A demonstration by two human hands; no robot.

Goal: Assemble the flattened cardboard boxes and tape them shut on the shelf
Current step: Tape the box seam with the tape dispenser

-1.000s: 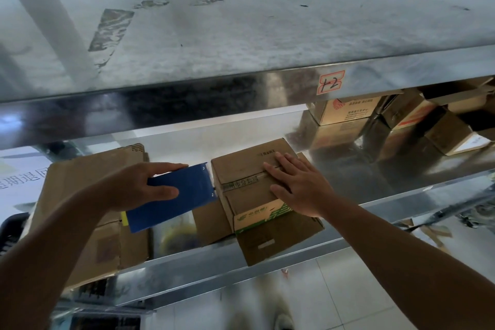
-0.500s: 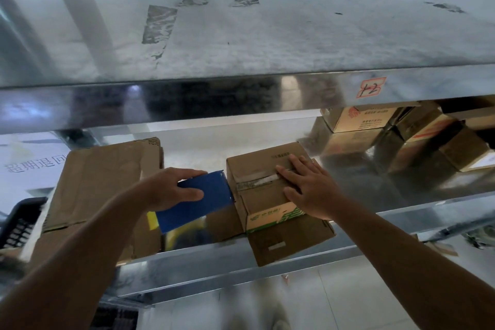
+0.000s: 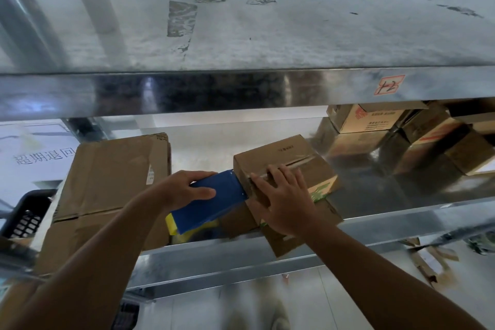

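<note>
View from beside the worker at a bare metal shelf (image 3: 401,211). The small brown cardboard box (image 3: 284,154), flaps closed, sits near the shelf's front edge on a loose flat piece of brown cardboard (image 3: 284,244) that overhangs the lip. A glossy strip of clear tape (image 3: 300,162) lies along the box's top seam. The left hand (image 3: 184,190) grips the blue slab-shaped tape dispenser (image 3: 214,203), fingers curled over its top and thumb along its near face. Half a second ago the dispenser's front edge stood just short of the box; it now touches the box's left end, at the seam. The right hand (image 3: 286,203) rests on the box with fingers straight and slightly spread. It has slid from the middle of the lid toward the near left corner, so the fingertips (image 3: 273,171) now press beside the dispenser's edge. To the left lies a stack of flattened brown cardboard boxes (image 3: 112,177), with a black mesh basket (image 3: 24,214) beyond its near corner. At the rear right several assembled brown boxes (image 3: 367,120) stand together. The upper shelf's front rail carries a white label with a red border (image 3: 389,85), marked 12.
</note>
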